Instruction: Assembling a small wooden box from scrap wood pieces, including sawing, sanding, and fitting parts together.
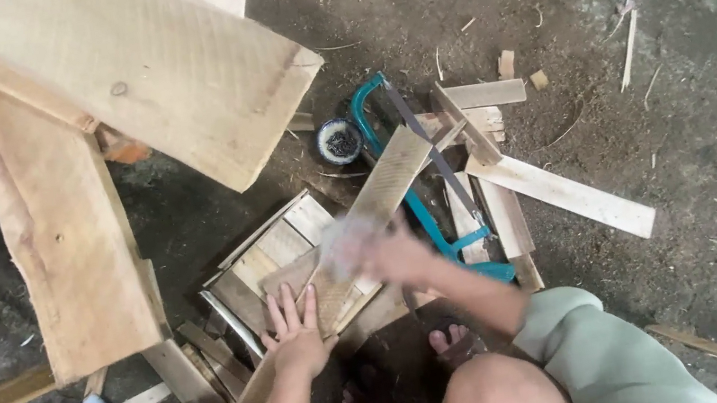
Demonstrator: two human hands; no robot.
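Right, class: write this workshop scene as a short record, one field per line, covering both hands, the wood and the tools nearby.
Left hand: flat, fingers spread, pressing on the small wooden frame
Right hand: motion-blurred over a narrow wooden slat; what it grips cannot be told
Saw: teal hacksaw lying on the floor beside the slat
Round tin: near the saw's end
Large planks: leaning at the left
Floor: dirt, with offcuts

The right hand (385,250) is smeared by motion blur — whatever it grips above the slat (381,190) cannot be told — while the big planks (135,64) run off the top and left edges, and the round tin's (338,140) contents are too small to tell.
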